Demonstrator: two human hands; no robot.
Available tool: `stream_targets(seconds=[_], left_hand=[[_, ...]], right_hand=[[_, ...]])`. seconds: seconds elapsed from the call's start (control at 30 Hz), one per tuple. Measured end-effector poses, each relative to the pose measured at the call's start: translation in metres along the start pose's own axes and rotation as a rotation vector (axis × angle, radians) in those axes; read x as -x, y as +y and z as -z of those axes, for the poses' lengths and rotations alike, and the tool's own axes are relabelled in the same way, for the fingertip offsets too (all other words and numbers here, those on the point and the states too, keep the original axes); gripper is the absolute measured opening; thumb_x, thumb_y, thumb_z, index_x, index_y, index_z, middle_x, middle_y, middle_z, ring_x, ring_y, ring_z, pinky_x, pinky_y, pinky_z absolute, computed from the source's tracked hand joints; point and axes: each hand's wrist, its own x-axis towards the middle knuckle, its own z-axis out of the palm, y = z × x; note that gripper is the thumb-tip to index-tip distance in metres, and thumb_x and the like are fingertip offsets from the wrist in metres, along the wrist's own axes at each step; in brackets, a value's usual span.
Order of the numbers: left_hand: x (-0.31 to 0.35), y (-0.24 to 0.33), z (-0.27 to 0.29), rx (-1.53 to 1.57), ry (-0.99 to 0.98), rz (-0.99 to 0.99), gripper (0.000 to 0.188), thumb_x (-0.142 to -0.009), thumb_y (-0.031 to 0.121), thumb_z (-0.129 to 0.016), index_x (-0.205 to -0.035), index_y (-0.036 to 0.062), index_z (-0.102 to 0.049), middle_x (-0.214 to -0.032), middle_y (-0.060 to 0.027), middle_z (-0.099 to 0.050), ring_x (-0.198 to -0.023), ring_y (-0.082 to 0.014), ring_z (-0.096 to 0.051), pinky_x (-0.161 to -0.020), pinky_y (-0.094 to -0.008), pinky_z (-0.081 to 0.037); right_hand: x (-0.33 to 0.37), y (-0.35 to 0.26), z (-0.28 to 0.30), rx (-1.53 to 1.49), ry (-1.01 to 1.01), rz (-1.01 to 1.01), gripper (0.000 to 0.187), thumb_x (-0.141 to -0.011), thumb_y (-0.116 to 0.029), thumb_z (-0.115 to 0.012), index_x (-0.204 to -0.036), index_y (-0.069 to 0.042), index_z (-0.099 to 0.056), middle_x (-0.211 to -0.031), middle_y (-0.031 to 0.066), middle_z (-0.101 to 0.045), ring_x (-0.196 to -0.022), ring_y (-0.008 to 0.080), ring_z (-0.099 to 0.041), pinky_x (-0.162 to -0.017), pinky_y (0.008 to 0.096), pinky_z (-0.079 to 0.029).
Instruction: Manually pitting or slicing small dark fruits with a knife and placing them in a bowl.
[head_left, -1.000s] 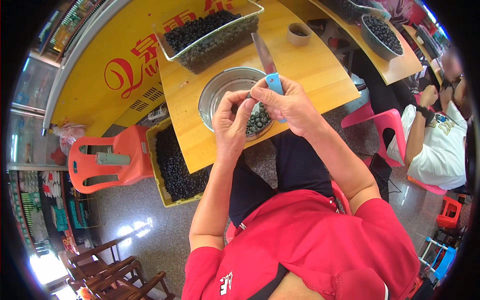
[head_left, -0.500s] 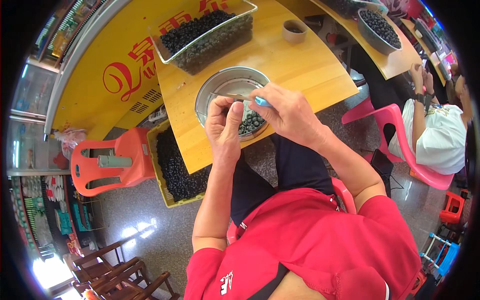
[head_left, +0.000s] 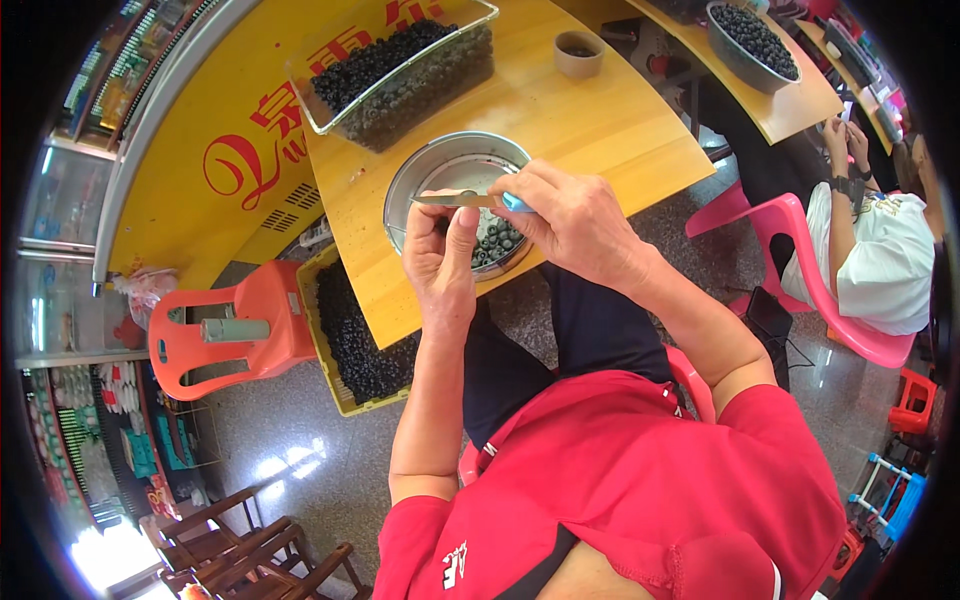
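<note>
My right hand grips a small knife by its blue handle, the blade pointing left across my left fingertips. In my left hand, thumb and index finger are closed in a pinch on a small dark round piece, mostly hidden by the blade and fingers. Both hands are above a round metal basin at the table's near edge. Several grey-green round pieces lie in its lower right part, some showing pale centres.
A clear tub of dark round pieces and a small cup stand on the wooden table. At left are a yellow crate of dark pieces and an orange chair. Another person sits at right on a pink chair.
The knife has swung so its blade lies flatter and more fully in sight over my left thumb. My right hand has shifted slightly left; the view has moved a little.
</note>
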Motion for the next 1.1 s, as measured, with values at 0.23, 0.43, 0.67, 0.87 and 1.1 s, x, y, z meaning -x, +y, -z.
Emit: stream_targets(seconds=[0.23,0.43,0.67,0.87,1.1], left_hand=[[0.0,0.003,0.011,0.007,-0.074,-0.048,0.009,-0.093,0.008,-0.06,-0.099,0.0037,-0.054,-0.092,0.0015,-0.053,-0.081,-0.0043,-0.046,-0.073,-0.0191,-0.038],[0.008,0.018,0.009,0.175,-0.123,-0.08,0.008,-0.091,0.005,-0.061,-0.096,0.0032,-0.054,-0.088,-0.0006,-0.052,-0.077,-0.0066,-0.045,-0.07,-0.0191,-0.036],[0.011,0.013,0.013,0.016,-0.031,-0.101,0.011,-0.091,0.005,-0.062,-0.099,0.0037,-0.055,-0.09,-0.0013,-0.052,-0.081,-0.0081,-0.047,-0.073,-0.02,-0.038],[0.014,0.016,0.02,-0.106,-0.051,-0.173,0.014,-0.09,0.004,-0.064,-0.1,0.0032,-0.054,-0.09,-0.0015,-0.051,-0.081,-0.009,-0.047,-0.075,-0.0205,-0.037],[0.025,0.03,0.048,0.083,0.08,-0.141,0.014,-0.088,0.001,-0.063,-0.101,0.0042,-0.056,-0.089,-0.0013,-0.054,-0.079,-0.0088,-0.048,-0.073,-0.0217,-0.039]], right_hand=[[0.003,0.002,-0.006,0.032,0.015,0.012,0.017,-0.083,-0.012,-0.067,-0.099,-0.007,-0.061,-0.082,0.0111,-0.06,-0.067,0.0313,-0.062,-0.056,0.0386,-0.049],[0.005,0.014,-0.015,0.068,-0.019,-0.114,0.014,-0.087,-0.016,-0.065,-0.096,-0.006,-0.063,-0.082,0.013,-0.061,-0.071,0.0296,-0.063,-0.059,0.0368,-0.049],[-0.014,-0.028,-0.004,-0.805,-0.147,-0.457,0.023,-0.094,-0.027,-0.063,-0.092,-0.004,-0.063,-0.075,-0.003,-0.056,-0.073,0.0043,-0.05,-0.061,0.0273,-0.046],[-0.012,-0.032,-0.014,-1.152,-0.194,-0.645,0.023,-0.093,-0.028,-0.063,-0.095,-0.006,-0.063,-0.077,-0.0032,-0.057,-0.061,0.0008,-0.045,-0.049,0.0179,-0.035],[-0.01,-0.033,-0.027,-1.037,-0.214,-0.658,0.021,-0.095,-0.026,-0.059,-0.096,-0.005,-0.064,-0.078,-0.0017,-0.059,-0.057,0.0015,-0.044,-0.047,0.0173,-0.031]])
